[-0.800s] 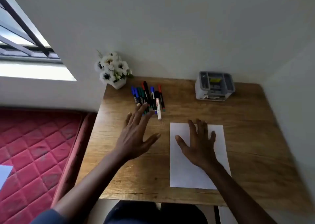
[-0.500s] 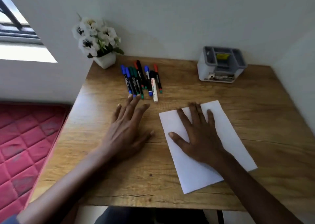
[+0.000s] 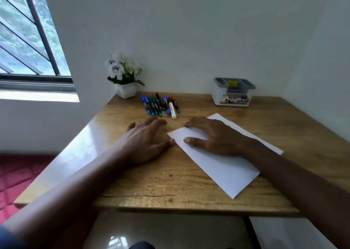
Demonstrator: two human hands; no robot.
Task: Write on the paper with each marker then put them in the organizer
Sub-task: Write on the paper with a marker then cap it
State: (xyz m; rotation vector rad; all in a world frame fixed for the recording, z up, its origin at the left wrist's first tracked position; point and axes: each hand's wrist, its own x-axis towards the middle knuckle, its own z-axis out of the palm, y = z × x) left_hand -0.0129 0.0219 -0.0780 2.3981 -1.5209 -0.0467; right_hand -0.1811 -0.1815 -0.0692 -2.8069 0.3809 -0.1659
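A white sheet of paper [image 3: 225,165] lies at an angle on the wooden table [image 3: 144,184]. My right hand [image 3: 212,136] rests flat on its far left corner, fingers spread. My left hand [image 3: 145,140] lies flat on the bare wood just left of the paper, its thumb touching the paper's edge. Several markers [image 3: 160,104] in blue, green, black, red and one white lie side by side beyond my left hand's fingertips, a short gap away. A grey and white organizer [image 3: 233,92] stands at the back right against the wall.
A white pot of white flowers [image 3: 125,80] stands at the table's back left corner by the markers. Walls close the table in at the back and right. A barred window [image 3: 28,40] is on the left, a red quilted mattress [image 3: 17,174] below it.
The view has tilted up and shifted. The paper has turned further clockwise under my right hand. My left hand has drawn back slightly from the markers and now touches the paper's edge.
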